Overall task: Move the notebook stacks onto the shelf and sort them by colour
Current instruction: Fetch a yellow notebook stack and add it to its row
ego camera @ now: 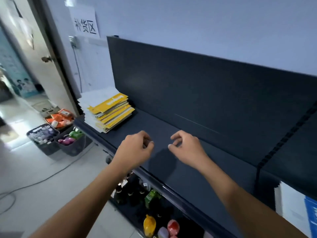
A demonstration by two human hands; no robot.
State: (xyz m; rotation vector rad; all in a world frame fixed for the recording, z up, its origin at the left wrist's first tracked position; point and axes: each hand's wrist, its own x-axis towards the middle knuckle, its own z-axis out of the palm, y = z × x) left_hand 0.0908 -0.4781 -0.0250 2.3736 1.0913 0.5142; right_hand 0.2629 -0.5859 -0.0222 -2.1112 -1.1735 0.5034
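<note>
**Q:** Where did the notebooks lie?

**A:** A yellow notebook stack (pixel 114 111) sat at the left end of the dark blue shelf (pixel 197 172), close to its back panel. A white stack (pixel 95 102) lay directly beside it on the left. A further white-and-blue stack (pixel 295 208) stood at the right edge of the view, in the neighbouring section.

**Q:** And the hands?

**A:** Both hovered over the middle of the shelf board, near each other but apart. The left hand (pixel 137 149) and the right hand (pixel 187 146) each had loosely curled fingers, with the thumb close to the forefinger. Neither held anything.

**Q:** What surrounded the unit?

**A:** Dark baskets (pixel 46 140) of small bottles stood on the floor at left. More bottles (pixel 149 224) filled the tier below the shelf. A paper sign (pixel 85 23) hung on the wall above.
</note>
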